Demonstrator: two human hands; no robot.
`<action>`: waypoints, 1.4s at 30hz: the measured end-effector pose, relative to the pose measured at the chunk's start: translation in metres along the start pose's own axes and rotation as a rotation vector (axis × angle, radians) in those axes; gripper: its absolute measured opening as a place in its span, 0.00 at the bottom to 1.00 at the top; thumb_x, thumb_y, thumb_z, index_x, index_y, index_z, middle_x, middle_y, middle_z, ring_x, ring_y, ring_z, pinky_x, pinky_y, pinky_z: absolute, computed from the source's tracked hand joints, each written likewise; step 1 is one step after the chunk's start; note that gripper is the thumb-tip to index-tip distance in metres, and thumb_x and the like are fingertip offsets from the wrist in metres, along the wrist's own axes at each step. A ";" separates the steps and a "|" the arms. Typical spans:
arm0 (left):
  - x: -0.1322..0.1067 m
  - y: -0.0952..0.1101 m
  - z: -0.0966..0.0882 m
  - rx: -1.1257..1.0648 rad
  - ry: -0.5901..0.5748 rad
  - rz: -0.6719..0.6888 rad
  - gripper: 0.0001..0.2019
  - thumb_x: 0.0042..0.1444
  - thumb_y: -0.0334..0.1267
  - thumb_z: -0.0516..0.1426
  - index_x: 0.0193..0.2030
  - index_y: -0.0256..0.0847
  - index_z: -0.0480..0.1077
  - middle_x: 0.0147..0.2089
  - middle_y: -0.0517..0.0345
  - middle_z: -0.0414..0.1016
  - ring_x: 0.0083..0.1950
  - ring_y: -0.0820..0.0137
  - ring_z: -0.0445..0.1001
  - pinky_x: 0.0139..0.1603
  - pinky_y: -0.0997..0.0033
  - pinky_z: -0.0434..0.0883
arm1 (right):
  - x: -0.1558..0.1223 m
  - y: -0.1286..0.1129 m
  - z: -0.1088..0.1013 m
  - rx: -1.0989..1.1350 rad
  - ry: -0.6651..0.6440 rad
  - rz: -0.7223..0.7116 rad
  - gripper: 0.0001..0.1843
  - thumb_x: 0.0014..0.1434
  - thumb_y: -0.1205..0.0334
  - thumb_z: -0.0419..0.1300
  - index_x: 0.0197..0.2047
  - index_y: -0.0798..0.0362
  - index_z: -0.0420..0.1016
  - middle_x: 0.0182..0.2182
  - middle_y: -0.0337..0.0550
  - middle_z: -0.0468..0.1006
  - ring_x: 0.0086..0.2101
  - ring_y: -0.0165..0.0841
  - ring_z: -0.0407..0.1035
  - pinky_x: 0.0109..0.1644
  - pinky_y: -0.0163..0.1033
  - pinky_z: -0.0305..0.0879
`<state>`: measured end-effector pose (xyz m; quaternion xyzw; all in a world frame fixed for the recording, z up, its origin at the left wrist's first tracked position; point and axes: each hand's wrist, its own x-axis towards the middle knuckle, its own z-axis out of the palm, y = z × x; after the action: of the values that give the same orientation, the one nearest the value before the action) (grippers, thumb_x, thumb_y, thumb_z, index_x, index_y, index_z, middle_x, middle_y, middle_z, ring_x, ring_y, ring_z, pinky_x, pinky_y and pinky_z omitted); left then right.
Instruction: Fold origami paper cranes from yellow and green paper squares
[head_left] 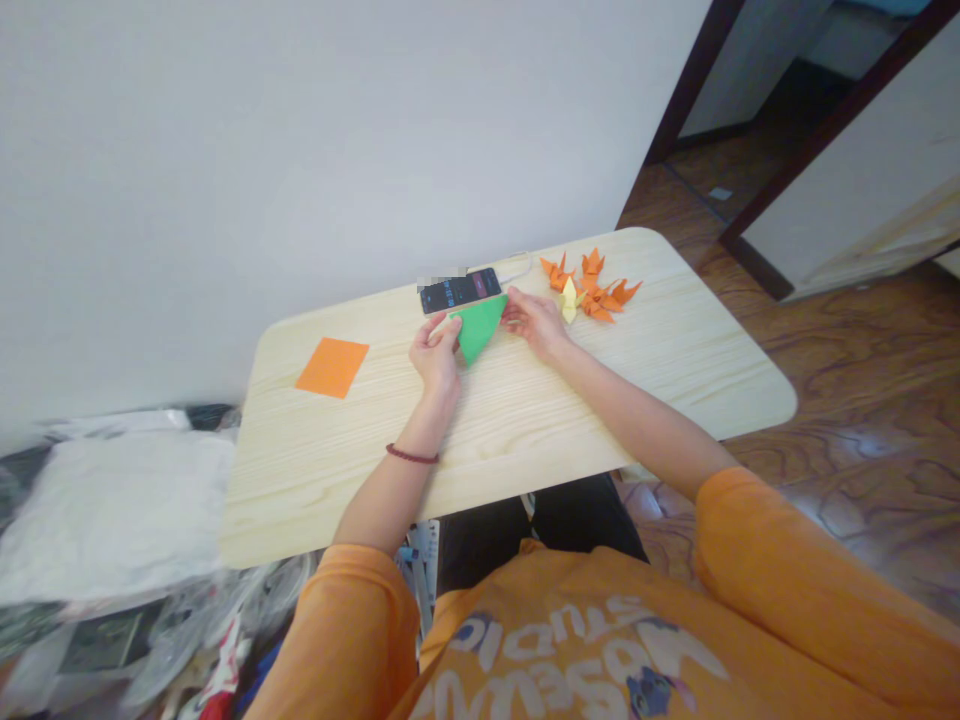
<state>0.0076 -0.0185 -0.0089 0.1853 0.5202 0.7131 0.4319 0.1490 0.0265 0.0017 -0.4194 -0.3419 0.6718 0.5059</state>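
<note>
Pinching green paper triangle, tip twd body, left hand & right hand at corners

Upside down on the orange T-shirt, "Studio" reads clearly; the lettering below is unclear

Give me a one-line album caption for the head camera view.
Left hand and right hand pinch a green paper triangle beside a phone, near orange origami cranes and a yellow crane.

Bright, even, diffuse light; source not in frame. Only a faint soft shadow under the green paper. Pale glare on the floor. Wide-angle bending toward frame edges, table looks warped. Pixelated smear beside phone.
</note>
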 end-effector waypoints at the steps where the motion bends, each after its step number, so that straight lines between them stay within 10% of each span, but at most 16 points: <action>1: 0.000 0.000 0.000 0.005 0.002 0.005 0.22 0.33 0.38 0.71 0.38 0.37 0.73 0.25 0.62 0.76 0.27 0.74 0.75 0.33 0.75 0.71 | -0.001 0.003 0.002 -0.037 -0.044 -0.019 0.18 0.45 0.49 0.70 0.24 0.56 0.72 0.20 0.37 0.73 0.23 0.24 0.66 0.25 0.29 0.61; 12: -0.006 0.000 0.001 0.080 -0.201 0.009 0.23 0.32 0.39 0.71 0.36 0.39 0.70 0.23 0.63 0.75 0.27 0.73 0.76 0.35 0.73 0.74 | 0.003 0.010 -0.004 -0.342 0.096 -0.241 0.28 0.49 0.39 0.63 0.16 0.54 0.64 0.12 0.33 0.61 0.15 0.21 0.52 0.18 0.31 0.46; 21: -0.006 0.000 0.004 -0.033 -0.050 0.042 0.18 0.36 0.34 0.70 0.33 0.39 0.68 0.23 0.65 0.74 0.28 0.75 0.75 0.39 0.72 0.75 | -0.002 0.019 0.003 -0.370 -0.209 -0.196 0.30 0.40 0.34 0.65 0.19 0.56 0.70 0.13 0.33 0.63 0.16 0.21 0.53 0.20 0.31 0.47; 42: -0.006 0.006 0.008 -0.156 0.030 -0.016 0.16 0.40 0.30 0.67 0.35 0.39 0.66 0.29 0.63 0.75 0.33 0.74 0.77 0.44 0.71 0.74 | -0.008 0.015 0.007 -0.504 -0.332 -0.045 0.26 0.47 0.42 0.66 0.17 0.57 0.70 0.10 0.35 0.65 0.13 0.20 0.52 0.18 0.32 0.44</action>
<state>0.0136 -0.0193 0.0006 0.1363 0.4709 0.7508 0.4427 0.1382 0.0146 -0.0065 -0.4085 -0.5851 0.6137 0.3379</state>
